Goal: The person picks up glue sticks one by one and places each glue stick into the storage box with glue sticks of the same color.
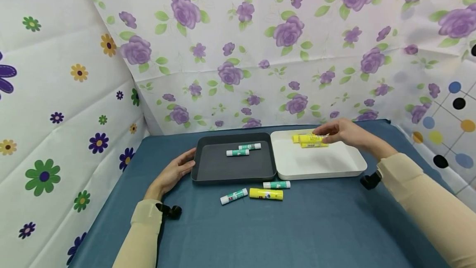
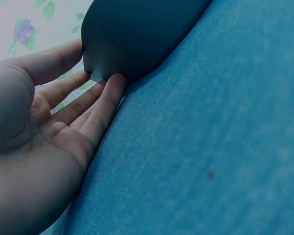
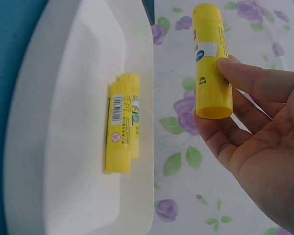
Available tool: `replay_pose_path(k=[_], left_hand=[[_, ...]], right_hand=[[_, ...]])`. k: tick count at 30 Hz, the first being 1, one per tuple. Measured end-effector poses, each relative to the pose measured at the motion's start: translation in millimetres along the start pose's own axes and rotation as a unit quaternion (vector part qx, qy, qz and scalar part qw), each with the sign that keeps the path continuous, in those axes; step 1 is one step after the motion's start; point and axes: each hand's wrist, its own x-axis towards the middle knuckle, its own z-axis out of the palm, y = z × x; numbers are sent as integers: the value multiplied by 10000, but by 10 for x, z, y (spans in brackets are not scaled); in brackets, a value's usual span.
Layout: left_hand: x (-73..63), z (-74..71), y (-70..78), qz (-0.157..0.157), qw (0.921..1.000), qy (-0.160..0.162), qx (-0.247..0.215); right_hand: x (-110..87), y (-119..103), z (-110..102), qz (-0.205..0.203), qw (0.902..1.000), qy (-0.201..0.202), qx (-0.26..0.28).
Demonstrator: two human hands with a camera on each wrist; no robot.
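My right hand [image 1: 346, 132] pinches a yellow glue stick [image 3: 210, 63] between thumb and fingers, over the back part of the white tray [image 1: 320, 168]. Below it, two more yellow glue sticks [image 3: 118, 132] lie side by side on the tray's floor. At the left, my left hand [image 1: 174, 173] rests against the near-left side of the dark grey tray [image 1: 234, 171]. Its fairly straight fingers [image 2: 94, 120] and thumb touch the tray's corner in the left wrist view. Two small green-and-white glue sticks [image 1: 237, 152] lie inside that dark tray.
In front of the trays, a yellow glue stick [image 1: 265, 194] lies on the blue cloth [image 1: 297, 235] between two green-and-white glue sticks [image 1: 234, 196]. Both trays stand side by side, edges meeting. A flowered curtain [image 1: 230, 73] rises right behind them, with patterned sheets at both sides.
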Motion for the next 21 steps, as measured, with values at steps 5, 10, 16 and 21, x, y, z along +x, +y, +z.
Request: replay_pose_path(k=[5,10,16,21], left_hand=[[-7,-7,3,-25,10000,35,39],[-8,-5,2,-62,10000,55,41],[-1,-5,-11,-81,9999,60,40],[3,-1,-11,-99,9999,79,54]], right_hand=[[269,-13,22,33,9999,-109,-92],[510,25,108,61,9995,-277,-149],[720,44,246,32,9989,-329,-343],[840,47,329,-4,9987,-389,-326]])
